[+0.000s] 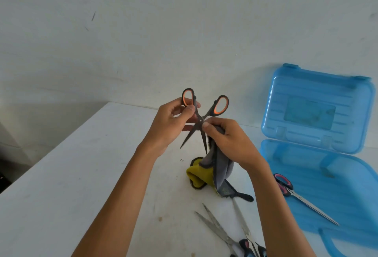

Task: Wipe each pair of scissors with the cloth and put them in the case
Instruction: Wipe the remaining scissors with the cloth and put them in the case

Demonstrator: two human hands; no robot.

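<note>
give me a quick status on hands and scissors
Left hand pinches orange scissors, blades open, tips down. Right hand grips cloth at the pivot. Pink scissors in open case; more scissors wait on table. Nothing blocking.

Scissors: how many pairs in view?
4. Black-and-orange scissors in the left hand, against the right hand's grey cloth; pink-handled scissors in the open blue plastic case; two steel pairs on the white table, partly behind the right forearm; more may hide.
</note>
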